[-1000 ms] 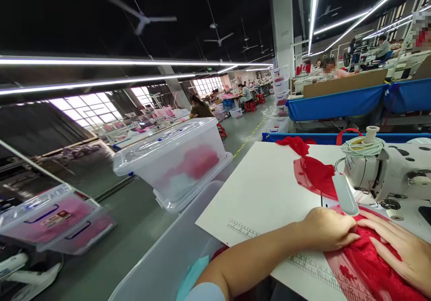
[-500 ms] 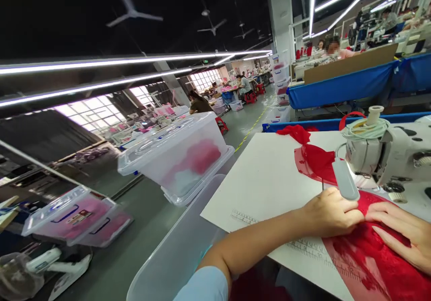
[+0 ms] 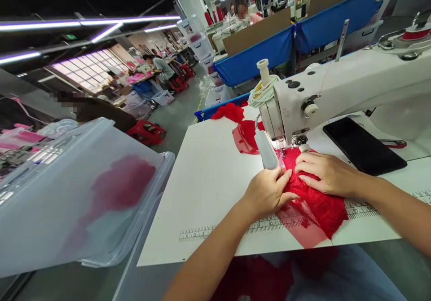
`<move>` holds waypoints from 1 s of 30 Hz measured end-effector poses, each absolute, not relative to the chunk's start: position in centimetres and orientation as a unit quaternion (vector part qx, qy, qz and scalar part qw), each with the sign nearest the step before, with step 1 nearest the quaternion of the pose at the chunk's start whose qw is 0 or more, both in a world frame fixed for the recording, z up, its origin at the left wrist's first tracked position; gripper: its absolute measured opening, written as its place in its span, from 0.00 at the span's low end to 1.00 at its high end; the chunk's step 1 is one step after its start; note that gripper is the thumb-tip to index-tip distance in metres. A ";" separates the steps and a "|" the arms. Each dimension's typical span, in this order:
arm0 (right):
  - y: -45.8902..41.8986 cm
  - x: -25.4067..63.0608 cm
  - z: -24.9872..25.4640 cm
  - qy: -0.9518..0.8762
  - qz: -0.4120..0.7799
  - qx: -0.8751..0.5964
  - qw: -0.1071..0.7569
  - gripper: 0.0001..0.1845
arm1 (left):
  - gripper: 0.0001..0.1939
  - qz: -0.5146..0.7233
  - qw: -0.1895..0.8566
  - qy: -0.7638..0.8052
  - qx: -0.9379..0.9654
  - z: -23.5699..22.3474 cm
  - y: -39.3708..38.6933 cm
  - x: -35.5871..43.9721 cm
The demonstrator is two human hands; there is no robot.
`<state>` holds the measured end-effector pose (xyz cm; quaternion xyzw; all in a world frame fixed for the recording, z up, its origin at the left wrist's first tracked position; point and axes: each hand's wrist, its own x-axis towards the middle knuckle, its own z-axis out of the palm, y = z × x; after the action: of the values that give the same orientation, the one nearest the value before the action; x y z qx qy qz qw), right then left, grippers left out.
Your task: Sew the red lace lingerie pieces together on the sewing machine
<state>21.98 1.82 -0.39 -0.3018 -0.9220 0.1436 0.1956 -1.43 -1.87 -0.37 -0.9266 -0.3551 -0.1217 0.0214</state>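
Observation:
A piece of red lace fabric (image 3: pixel 314 200) lies on the white table (image 3: pixel 208 179) under the head of a white sewing machine (image 3: pixel 336 90). My left hand (image 3: pixel 267 193) rests on the fabric's left edge with its fingers curled and pinching the cloth. On the fabric just below the needle, my right hand (image 3: pixel 325 173) lies flat with its fingers stretched out. More red fabric (image 3: pixel 244 135) trails behind the machine toward the table's far edge. A ruler scale (image 3: pixel 269 223) is printed along the table's near side.
A black phone (image 3: pixel 363 146) lies on the table to the right of the machine head. A clear plastic bin (image 3: pixel 70 193) with red cloth inside stands at the left. Other people sit at workstations in the background, beyond blue-draped tables (image 3: pixel 289 45).
The view has swung right and down, so the machine and both hands now sit near the middle. Both hands stay on the red fabric, close to the needle.

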 end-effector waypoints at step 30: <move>2.2 22.0 -1.1 -0.919 0.098 -0.295 0.242 0.08 | 0.38 -0.115 0.137 -0.382 -0.907 -0.8 -2.8 -1.3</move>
<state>21.97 2.23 -1.10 -0.2952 -0.9190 0.0976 0.2423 -1.33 -2.79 -0.84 -0.9068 -0.3817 -0.1148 0.1373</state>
